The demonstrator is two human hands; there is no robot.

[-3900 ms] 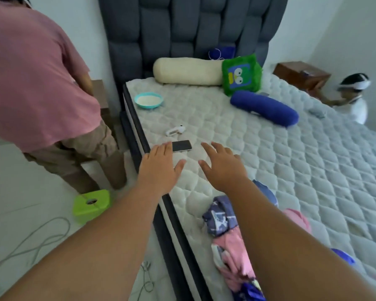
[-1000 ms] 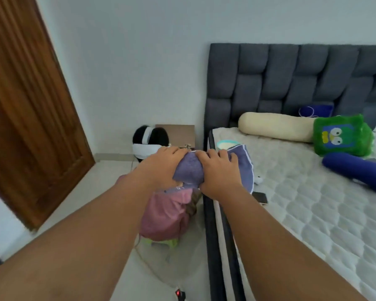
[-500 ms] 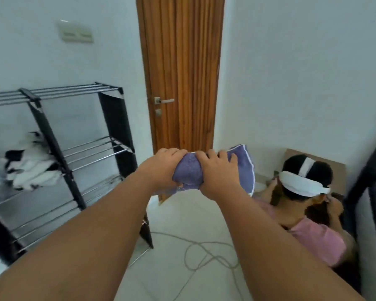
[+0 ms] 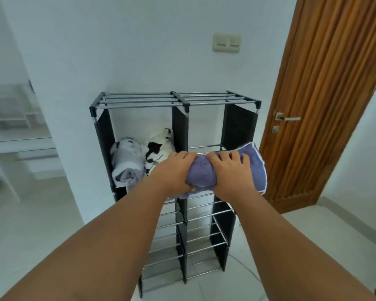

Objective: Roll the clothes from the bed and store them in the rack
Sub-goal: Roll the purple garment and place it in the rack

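Note:
Both hands hold a rolled purple cloth [image 4: 202,173] with white edging in front of the black metal rack [image 4: 178,101]. My left hand [image 4: 174,173] grips its left end and my right hand [image 4: 232,173] its right part; a loose flap sticks out to the right. The roll hangs level with the rack's upper shelf, before the upper right compartment. Two rolled garments lie in the upper left compartment: a grey and white one [image 4: 126,164] and a black and white one [image 4: 157,148].
The rack stands against a white wall with several bar shelves below. A wooden door [image 4: 326,101] with a metal handle is to the right, a light switch [image 4: 226,42] above. White shelving shows blurred at the far left. Pale tiled floor lies around.
My view has swung from the bed past the door to face the rack head-on. Both hands still hold the purple roll, which now sits closer to the rack.

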